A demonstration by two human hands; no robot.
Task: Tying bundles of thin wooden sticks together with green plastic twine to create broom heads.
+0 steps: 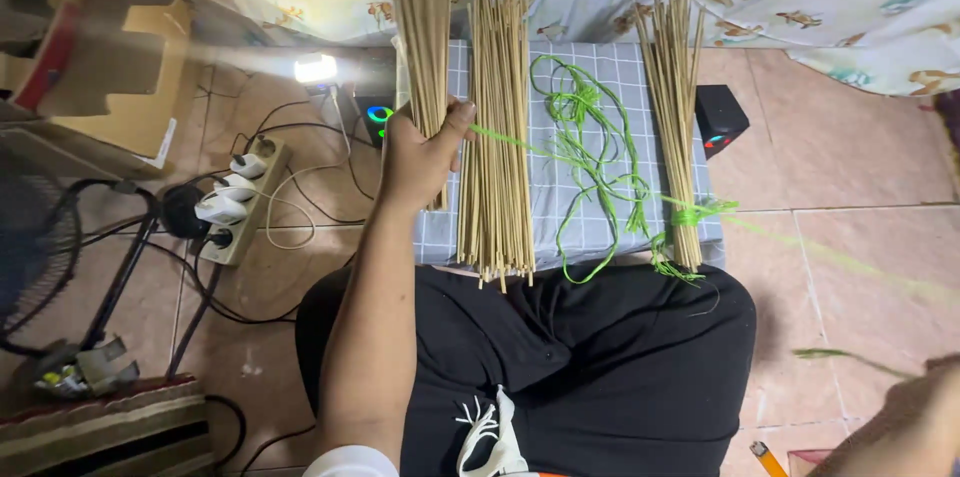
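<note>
a brown cardboard box with a stepped cut edge sits at the upper left, on the tiled floor beside a white power strip full of plugs. the left hand is closed around a bundle of thin pale sticks, held upright over the left edge of a grey checked cloth. just right of that hand a second stick bundle lies on the cloth, then loose green string, then a third bundle tied with green string. the right hand is blurred at the lower right corner, well apart from the sticks; whether it grips anything cannot be told.
</note>
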